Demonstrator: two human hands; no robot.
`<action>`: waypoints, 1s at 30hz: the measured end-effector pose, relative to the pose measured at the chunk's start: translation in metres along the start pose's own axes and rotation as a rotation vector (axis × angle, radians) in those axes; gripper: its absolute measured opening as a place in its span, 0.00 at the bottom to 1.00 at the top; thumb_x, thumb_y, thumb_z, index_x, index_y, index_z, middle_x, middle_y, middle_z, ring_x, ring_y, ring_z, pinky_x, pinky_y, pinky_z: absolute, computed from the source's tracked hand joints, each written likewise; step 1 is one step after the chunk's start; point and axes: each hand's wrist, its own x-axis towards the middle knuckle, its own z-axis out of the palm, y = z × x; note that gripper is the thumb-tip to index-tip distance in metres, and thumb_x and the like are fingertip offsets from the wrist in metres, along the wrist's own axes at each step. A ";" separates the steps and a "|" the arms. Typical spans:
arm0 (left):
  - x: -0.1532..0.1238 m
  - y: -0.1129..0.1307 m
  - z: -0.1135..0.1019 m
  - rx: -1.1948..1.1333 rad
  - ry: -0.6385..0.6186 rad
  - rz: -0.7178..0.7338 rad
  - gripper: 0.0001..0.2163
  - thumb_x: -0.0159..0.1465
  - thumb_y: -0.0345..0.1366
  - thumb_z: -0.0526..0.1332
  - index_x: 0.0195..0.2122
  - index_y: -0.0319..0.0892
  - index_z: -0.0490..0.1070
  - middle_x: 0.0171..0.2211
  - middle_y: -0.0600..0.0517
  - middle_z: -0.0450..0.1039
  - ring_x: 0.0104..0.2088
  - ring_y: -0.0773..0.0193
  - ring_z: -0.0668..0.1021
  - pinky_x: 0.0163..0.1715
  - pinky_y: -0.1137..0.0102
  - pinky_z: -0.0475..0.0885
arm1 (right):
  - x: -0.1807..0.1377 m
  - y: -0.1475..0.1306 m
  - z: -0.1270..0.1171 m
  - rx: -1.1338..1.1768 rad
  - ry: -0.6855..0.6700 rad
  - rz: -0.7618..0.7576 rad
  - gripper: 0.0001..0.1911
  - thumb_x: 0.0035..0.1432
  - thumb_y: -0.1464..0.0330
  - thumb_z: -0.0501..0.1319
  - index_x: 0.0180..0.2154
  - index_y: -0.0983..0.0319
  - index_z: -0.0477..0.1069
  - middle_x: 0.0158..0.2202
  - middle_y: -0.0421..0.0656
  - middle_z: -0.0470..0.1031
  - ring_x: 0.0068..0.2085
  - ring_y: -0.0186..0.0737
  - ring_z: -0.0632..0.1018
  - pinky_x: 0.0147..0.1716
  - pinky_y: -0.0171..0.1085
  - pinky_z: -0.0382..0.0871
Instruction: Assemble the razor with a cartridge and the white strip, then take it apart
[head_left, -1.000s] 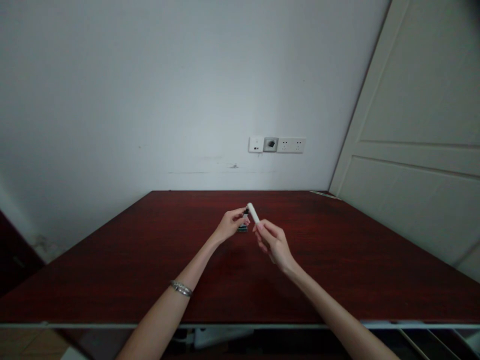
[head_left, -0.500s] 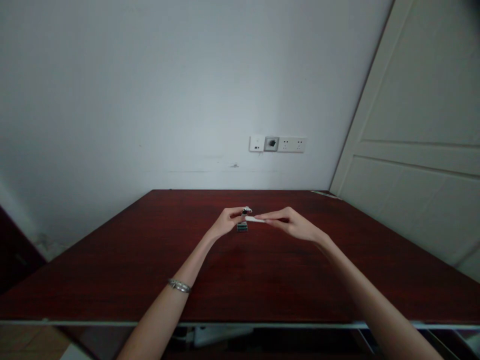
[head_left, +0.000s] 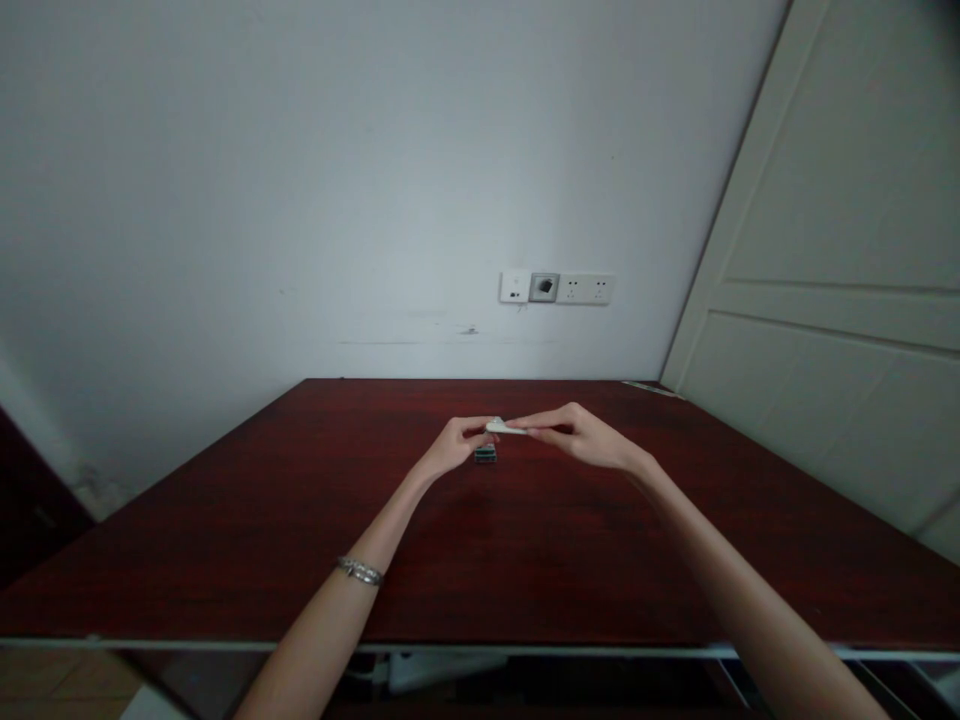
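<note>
Near the middle of the table, a small upright object with a dark green, box-like base (head_left: pixel 485 454) stands on the wood. My left hand (head_left: pixel 451 447) has its thumb and fingers closed around the upper part of it, which is mostly hidden now. A thin, flat white piece (head_left: pixel 505 427) is pinched between the thumb and fingers of my right hand (head_left: pixel 583 436). Its left end lies across the top of the upright object, by my left fingertips. Whether the two touch is too small to tell, and so is the exact kind of either.
The dark red wooden table (head_left: pixel 300 540) reaches back to a pale wall (head_left: pixel 375 200). Wall sockets (head_left: pixel 585 289) sit above its back edge, and a white panelled door (head_left: pixel 840 300) leans in at the right. Below the front edge is an open shelf with things in it (head_left: pixel 442 670).
My right hand has moved slightly up and left with the white piece, which now covers the upright object's top. My left hand has hardly moved.
</note>
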 end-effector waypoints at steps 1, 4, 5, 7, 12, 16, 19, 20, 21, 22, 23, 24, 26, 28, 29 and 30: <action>0.000 0.000 0.000 0.003 0.000 -0.002 0.08 0.54 0.35 0.62 0.32 0.35 0.75 0.31 0.48 0.75 0.34 0.62 0.75 0.39 0.66 0.69 | 0.001 -0.001 0.000 -0.010 0.024 -0.013 0.16 0.57 0.69 0.55 0.47 0.54 0.70 0.47 0.39 0.73 0.49 0.44 0.73 0.51 0.48 0.62; 0.000 0.001 0.000 0.012 -0.001 0.005 0.09 0.55 0.35 0.62 0.32 0.35 0.75 0.32 0.48 0.75 0.35 0.61 0.75 0.40 0.66 0.69 | 0.003 -0.002 0.000 -0.027 0.017 -0.035 0.16 0.57 0.69 0.55 0.46 0.54 0.71 0.46 0.40 0.74 0.47 0.44 0.74 0.49 0.47 0.64; 0.000 0.001 0.000 0.010 0.006 0.007 0.09 0.54 0.35 0.62 0.32 0.35 0.75 0.32 0.48 0.75 0.35 0.61 0.75 0.40 0.66 0.69 | 0.004 -0.002 0.001 -0.026 -0.013 -0.035 0.15 0.56 0.69 0.55 0.46 0.54 0.71 0.45 0.40 0.74 0.46 0.44 0.75 0.48 0.47 0.64; 0.000 0.000 -0.001 0.004 0.009 0.001 0.09 0.54 0.36 0.62 0.33 0.35 0.75 0.32 0.48 0.75 0.34 0.61 0.75 0.39 0.66 0.69 | 0.005 -0.002 0.001 -0.028 -0.004 -0.028 0.15 0.57 0.69 0.55 0.46 0.54 0.71 0.45 0.40 0.74 0.46 0.44 0.75 0.48 0.47 0.64; 0.000 -0.002 -0.002 -0.002 0.000 -0.009 0.09 0.53 0.36 0.63 0.31 0.35 0.74 0.30 0.49 0.75 0.34 0.61 0.76 0.39 0.67 0.69 | 0.006 -0.003 -0.001 -0.045 -0.055 -0.016 0.16 0.57 0.66 0.54 0.48 0.57 0.70 0.47 0.41 0.73 0.48 0.42 0.73 0.50 0.44 0.62; -0.004 0.001 0.007 -0.144 -0.018 -0.112 0.14 0.55 0.38 0.61 0.40 0.36 0.68 0.26 0.49 0.73 0.26 0.62 0.77 0.28 0.69 0.71 | 0.004 -0.002 -0.007 -0.029 -0.022 0.011 0.19 0.59 0.64 0.53 0.50 0.59 0.68 0.49 0.43 0.72 0.48 0.42 0.73 0.48 0.42 0.64; -0.008 0.007 0.017 -0.257 -0.075 -0.230 0.15 0.56 0.40 0.59 0.42 0.38 0.64 0.25 0.50 0.72 0.22 0.62 0.77 0.20 0.71 0.70 | 0.007 0.007 -0.014 -0.090 0.125 0.031 0.19 0.59 0.63 0.52 0.51 0.59 0.67 0.50 0.43 0.71 0.49 0.42 0.72 0.49 0.42 0.63; -0.009 0.009 0.019 -0.290 -0.099 -0.262 0.15 0.56 0.41 0.60 0.42 0.39 0.63 0.25 0.50 0.72 0.21 0.61 0.77 0.19 0.71 0.70 | 0.008 0.011 -0.016 -0.119 0.135 0.026 0.19 0.59 0.63 0.52 0.51 0.58 0.67 0.50 0.42 0.71 0.49 0.42 0.72 0.50 0.42 0.63; -0.010 0.011 0.021 -0.325 -0.118 -0.289 0.15 0.56 0.40 0.60 0.41 0.39 0.63 0.25 0.50 0.72 0.21 0.61 0.77 0.19 0.71 0.70 | 0.009 0.015 -0.018 -0.144 0.128 0.018 0.19 0.59 0.63 0.53 0.51 0.58 0.67 0.50 0.42 0.71 0.49 0.42 0.72 0.50 0.42 0.62; -0.010 0.014 0.023 -0.362 -0.132 -0.311 0.15 0.55 0.40 0.60 0.41 0.39 0.63 0.24 0.51 0.71 0.21 0.60 0.77 0.18 0.71 0.71 | 0.010 0.019 -0.019 -0.162 0.113 0.009 0.19 0.58 0.64 0.53 0.51 0.57 0.68 0.49 0.41 0.71 0.49 0.41 0.72 0.50 0.42 0.62; -0.010 0.015 0.024 -0.400 -0.138 -0.330 0.15 0.55 0.40 0.61 0.41 0.39 0.63 0.24 0.51 0.71 0.21 0.60 0.77 0.18 0.70 0.71 | 0.011 0.023 -0.020 -0.171 0.095 0.000 0.18 0.58 0.64 0.53 0.51 0.56 0.68 0.49 0.40 0.72 0.49 0.41 0.72 0.50 0.42 0.62; -0.010 0.017 0.024 -0.437 -0.139 -0.344 0.15 0.55 0.39 0.61 0.40 0.38 0.63 0.24 0.51 0.71 0.21 0.60 0.77 0.18 0.70 0.71 | 0.012 0.026 -0.021 -0.173 0.079 -0.008 0.18 0.58 0.64 0.53 0.50 0.56 0.68 0.49 0.40 0.72 0.49 0.41 0.72 0.51 0.42 0.62; -0.009 0.020 0.024 -0.498 -0.130 -0.365 0.15 0.54 0.39 0.62 0.40 0.38 0.62 0.24 0.51 0.71 0.21 0.60 0.77 0.18 0.71 0.72 | 0.014 0.031 -0.020 -0.164 0.089 -0.016 0.18 0.58 0.65 0.53 0.50 0.56 0.68 0.49 0.40 0.71 0.50 0.40 0.71 0.51 0.42 0.62; -0.008 0.021 0.023 -0.536 -0.120 -0.381 0.15 0.54 0.39 0.62 0.39 0.38 0.62 0.24 0.51 0.71 0.21 0.61 0.77 0.18 0.71 0.72 | 0.017 0.036 -0.018 -0.154 0.135 -0.015 0.17 0.59 0.65 0.52 0.50 0.57 0.68 0.50 0.40 0.71 0.51 0.40 0.71 0.52 0.42 0.61; -0.007 0.021 0.023 -0.546 -0.117 -0.388 0.16 0.54 0.39 0.63 0.39 0.38 0.62 0.24 0.51 0.71 0.21 0.61 0.77 0.18 0.71 0.72 | 0.019 0.039 -0.017 -0.148 0.148 -0.015 0.17 0.59 0.65 0.52 0.50 0.57 0.68 0.50 0.40 0.71 0.51 0.40 0.71 0.52 0.42 0.61; -0.007 0.022 0.022 -0.552 -0.116 -0.395 0.16 0.54 0.39 0.63 0.39 0.38 0.62 0.24 0.51 0.71 0.21 0.61 0.77 0.18 0.72 0.72 | 0.022 0.042 -0.016 -0.140 0.142 -0.016 0.17 0.59 0.65 0.52 0.50 0.57 0.68 0.50 0.40 0.71 0.51 0.40 0.71 0.52 0.42 0.61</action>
